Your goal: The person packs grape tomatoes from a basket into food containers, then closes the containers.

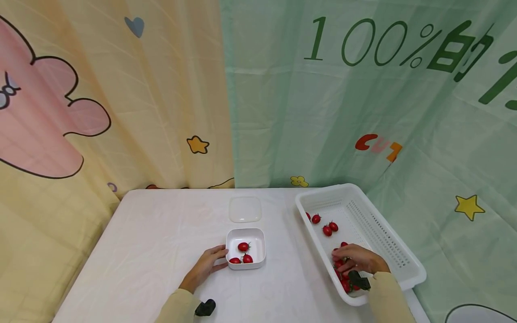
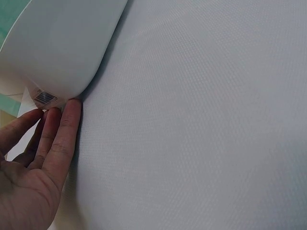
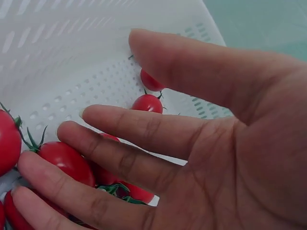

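My left hand (image 1: 207, 265) touches the left side of a small white square box (image 1: 246, 266), its fingers straight against the wall. Three cherry tomatoes lie inside that box, one tomato (image 1: 243, 246) behind the other two. In the left wrist view the fingertips meet the box wall beside a barcode label (image 2: 45, 97). My right hand (image 1: 357, 259) is inside a white perforated basket (image 1: 383, 233), over a heap of red cherry tomatoes (image 1: 344, 285). Its fingers are spread and the palm holds nothing in the right wrist view; a tomato (image 3: 67, 163) with green stem lies by the fingertips.
A clear lid (image 1: 245, 209) lies on the white-covered table (image 1: 169, 233) behind the box. Farther back in the basket are several more tomatoes (image 1: 327, 230). Printed curtains (image 1: 278, 112) hang behind and beside the table.
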